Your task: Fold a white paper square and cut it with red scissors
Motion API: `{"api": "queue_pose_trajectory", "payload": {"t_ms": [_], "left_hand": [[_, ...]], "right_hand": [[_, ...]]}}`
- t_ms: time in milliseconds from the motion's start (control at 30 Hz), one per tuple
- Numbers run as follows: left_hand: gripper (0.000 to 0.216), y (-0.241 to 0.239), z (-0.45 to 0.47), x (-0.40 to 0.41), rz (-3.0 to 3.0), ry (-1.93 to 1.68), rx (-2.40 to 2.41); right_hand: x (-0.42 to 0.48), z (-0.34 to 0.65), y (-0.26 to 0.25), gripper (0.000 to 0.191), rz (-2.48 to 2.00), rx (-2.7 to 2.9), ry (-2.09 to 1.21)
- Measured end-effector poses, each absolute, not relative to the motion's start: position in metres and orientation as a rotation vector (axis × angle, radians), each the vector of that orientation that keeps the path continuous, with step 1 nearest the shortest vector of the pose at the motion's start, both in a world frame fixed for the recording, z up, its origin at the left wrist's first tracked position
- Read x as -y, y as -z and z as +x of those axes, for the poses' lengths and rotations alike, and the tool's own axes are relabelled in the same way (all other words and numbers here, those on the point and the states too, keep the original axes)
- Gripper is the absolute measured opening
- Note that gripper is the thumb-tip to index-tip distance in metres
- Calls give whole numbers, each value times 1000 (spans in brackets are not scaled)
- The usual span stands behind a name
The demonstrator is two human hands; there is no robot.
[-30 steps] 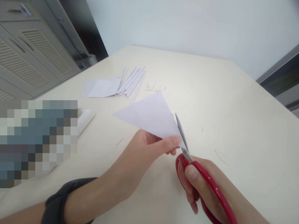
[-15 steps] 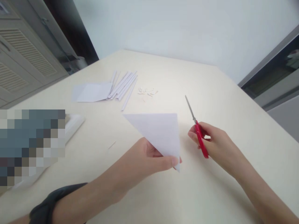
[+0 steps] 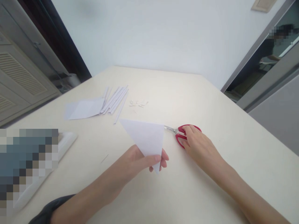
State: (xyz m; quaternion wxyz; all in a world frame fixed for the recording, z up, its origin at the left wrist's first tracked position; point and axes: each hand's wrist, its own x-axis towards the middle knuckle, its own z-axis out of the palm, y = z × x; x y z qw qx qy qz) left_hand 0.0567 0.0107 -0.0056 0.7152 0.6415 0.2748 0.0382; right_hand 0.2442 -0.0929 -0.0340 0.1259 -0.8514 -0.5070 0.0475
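Note:
A white paper triangle is pinched near its lower tip by my left hand. The thumb presses on its front and the fingers show behind its right edge. My right hand has its fingers on the handles of red-handled scissors, low over the table to the right of the triangle. Their metal blades point left, and the blade tips are hidden behind the paper.
Rolled paper sticks and flat paper lie farther back on the white table, beside small cotton swab pieces. A thin stick lies left of my left hand. A white-edged, pixelated object sits at left.
The scissors have turned from pointing up and away to pointing left, lower and nearer the paper. My right hand has moved left over their handles. The view has shifted.

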Motion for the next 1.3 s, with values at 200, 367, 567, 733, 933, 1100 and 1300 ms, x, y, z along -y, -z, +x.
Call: {"api": "queue_pose_trajectory", "payload": {"t_ms": [200,367,567,733,933,1100,1300], "left_hand": [[27,6,59,-10,1620,-44,-666],[25,11,61,-11,1676,31,-677],[16,19,64,-15,1717,58,-646],[33,24,67,-19,1709,-136,-631],[38,15,66,-18,1762,-111,-704],[45,8,65,-15,1861,-134,-749],[39,19,64,-19,1829,-103,-732]], "right_hand": [[95,247,32,23,-2327,1505,-239],[98,243,9,37,-2048,1453,-420],[99,233,2,19,-1693,1172,-840],[95,233,12,17,-1696,1116,-852],[92,233,17,18,-1726,1086,-851],[94,233,19,18,-1766,1097,-840],[94,227,16,36,-1771,1228,-739]]}}
